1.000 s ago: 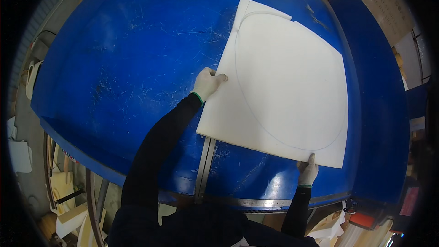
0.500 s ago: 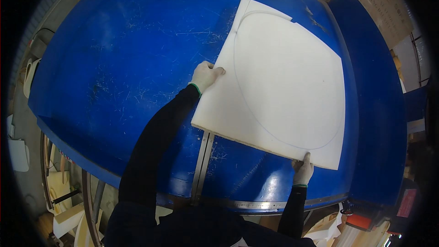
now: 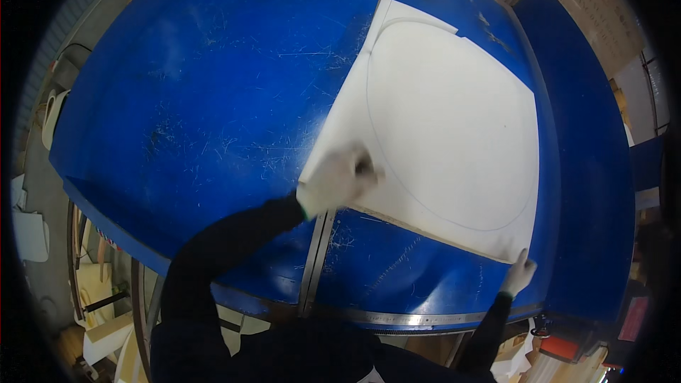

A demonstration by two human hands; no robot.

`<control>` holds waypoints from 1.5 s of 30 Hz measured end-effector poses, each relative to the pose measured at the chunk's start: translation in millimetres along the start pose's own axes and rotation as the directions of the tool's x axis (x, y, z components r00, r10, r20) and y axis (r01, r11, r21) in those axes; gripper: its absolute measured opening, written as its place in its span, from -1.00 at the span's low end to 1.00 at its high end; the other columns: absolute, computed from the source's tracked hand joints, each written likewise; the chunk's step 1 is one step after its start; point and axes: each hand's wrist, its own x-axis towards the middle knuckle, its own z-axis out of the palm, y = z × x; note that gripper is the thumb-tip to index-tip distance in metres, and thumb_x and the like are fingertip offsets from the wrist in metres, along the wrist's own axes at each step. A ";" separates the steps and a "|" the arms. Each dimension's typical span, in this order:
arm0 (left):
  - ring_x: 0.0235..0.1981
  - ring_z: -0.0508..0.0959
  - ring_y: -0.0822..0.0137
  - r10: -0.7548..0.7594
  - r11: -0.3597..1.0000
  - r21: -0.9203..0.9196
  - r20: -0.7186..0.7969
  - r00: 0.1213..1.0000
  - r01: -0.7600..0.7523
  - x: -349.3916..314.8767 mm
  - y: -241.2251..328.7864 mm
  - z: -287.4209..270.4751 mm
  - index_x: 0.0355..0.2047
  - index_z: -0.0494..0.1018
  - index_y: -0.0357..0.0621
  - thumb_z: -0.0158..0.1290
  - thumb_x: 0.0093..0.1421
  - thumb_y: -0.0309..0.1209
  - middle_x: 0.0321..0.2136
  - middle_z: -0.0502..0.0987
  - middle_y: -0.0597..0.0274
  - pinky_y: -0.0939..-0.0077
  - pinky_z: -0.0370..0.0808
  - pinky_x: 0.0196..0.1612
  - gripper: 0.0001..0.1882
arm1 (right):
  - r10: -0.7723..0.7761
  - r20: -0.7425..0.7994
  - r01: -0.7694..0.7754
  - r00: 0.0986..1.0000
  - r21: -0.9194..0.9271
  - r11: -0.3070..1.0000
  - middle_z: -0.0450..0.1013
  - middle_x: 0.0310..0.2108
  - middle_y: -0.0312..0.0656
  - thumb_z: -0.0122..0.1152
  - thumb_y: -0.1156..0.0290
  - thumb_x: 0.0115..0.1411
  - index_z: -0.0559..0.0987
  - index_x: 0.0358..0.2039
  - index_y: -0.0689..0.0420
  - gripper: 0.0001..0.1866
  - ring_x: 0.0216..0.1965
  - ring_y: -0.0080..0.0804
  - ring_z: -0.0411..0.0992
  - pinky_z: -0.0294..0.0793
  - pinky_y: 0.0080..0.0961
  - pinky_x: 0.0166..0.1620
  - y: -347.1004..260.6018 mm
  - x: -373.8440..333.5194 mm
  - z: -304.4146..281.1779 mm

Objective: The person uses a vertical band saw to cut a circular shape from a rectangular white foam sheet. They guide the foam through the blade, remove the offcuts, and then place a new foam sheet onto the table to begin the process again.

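Observation:
A big white foam sheet [image 3: 454, 120] lies across the right side of the blue table. A thin curved line is drawn on its face, and a notch breaks its far edge. My left hand [image 3: 340, 179], in a pale glove with a green cuff, is over the sheet's near left corner; motion blurs its fingers, so their grip cannot be made out. At the near right corner, my gloved right hand [image 3: 519, 275] is closed with the thumb along the sheet's edge. Its other fingers are partly hidden.
The scratched blue table [image 3: 213, 99] has a metal strip [image 3: 317, 262] running through it and a metal ruler [image 3: 418, 318] along its near edge. A blue panel [image 3: 589, 170] stands at the right. Foam offcuts [image 3: 106, 337] lie below at the left.
My left hand has moved nearer along the sheet's left side to its corner. My right hand has slid right along the near edge to the other corner. The sheet has barely shifted.

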 end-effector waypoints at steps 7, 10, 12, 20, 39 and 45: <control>0.04 0.55 -0.03 -0.500 0.601 -0.422 0.465 0.731 0.679 -46.3 -18.2 54.5 0.17 0.32 -0.49 0.04 0.37 0.00 0.03 0.48 -0.27 0.13 0.51 0.16 -0.30 | 0.015 0.277 0.024 0.961 -0.136 0.990 0.58 -0.11 0.21 0.04 -0.23 0.31 0.60 -0.09 0.37 -0.25 -0.05 0.10 0.54 0.46 -0.16 0.03 50.8 125.8 42.7; 0.22 0.42 -0.08 -0.549 0.419 -0.666 0.356 0.757 0.617 -44.2 -27.7 74.7 0.20 0.24 -0.58 -0.04 0.44 -0.12 0.16 0.35 -0.27 0.16 0.45 0.26 -0.36 | -0.079 0.321 0.152 0.944 -0.208 0.966 0.60 -0.19 0.18 0.05 -0.12 0.33 0.61 -0.11 0.40 -0.32 -0.10 0.07 0.56 0.47 -0.17 0.00 57.0 132.1 45.8; 0.19 0.46 -0.03 -0.551 0.430 -0.694 0.305 0.777 0.577 -45.0 -38.3 83.0 0.18 0.27 -0.56 -0.05 0.45 -0.16 0.11 0.40 -0.21 0.18 0.46 0.25 -0.41 | -0.088 0.294 0.154 0.952 -0.208 0.966 0.61 -0.24 0.17 0.04 -0.07 0.35 0.63 -0.15 0.38 -0.37 -0.12 0.09 0.57 0.47 -0.16 -0.02 59.1 127.0 49.8; -0.03 0.54 0.24 -0.579 0.400 -0.731 0.265 0.771 0.552 -39.6 -47.2 91.1 0.01 0.41 -0.45 -0.06 0.45 -0.21 -0.09 0.49 0.03 0.29 0.53 0.13 -0.56 | -0.082 0.236 0.134 0.968 -0.212 0.968 0.62 -0.24 0.11 0.08 0.02 0.35 0.65 -0.18 0.33 -0.47 -0.18 0.02 0.58 0.50 -0.19 -0.05 62.3 119.4 48.0; -0.01 0.56 0.16 -0.628 0.413 -0.761 0.160 0.761 0.501 -25.1 -54.7 70.9 0.01 0.40 -0.41 -0.06 0.44 -0.24 -0.05 0.50 0.03 0.28 0.54 0.10 -0.60 | -0.037 0.240 0.057 0.970 -0.080 0.995 0.62 -0.28 0.08 0.13 0.05 0.33 0.64 -0.20 0.35 -0.50 -0.23 -0.07 0.59 0.52 -0.24 -0.09 56.6 83.4 43.9; -0.01 0.57 0.15 -0.597 0.434 -0.771 0.141 0.790 0.466 -18.9 -60.7 66.1 0.04 0.40 -0.38 -0.06 0.44 -0.24 -0.05 0.50 0.05 0.29 0.54 0.09 -0.60 | -0.035 0.226 0.059 0.973 -0.100 0.993 0.62 -0.29 0.08 0.14 0.05 0.33 0.64 -0.21 0.35 -0.50 -0.25 -0.11 0.59 0.52 -0.25 -0.11 63.1 76.7 37.8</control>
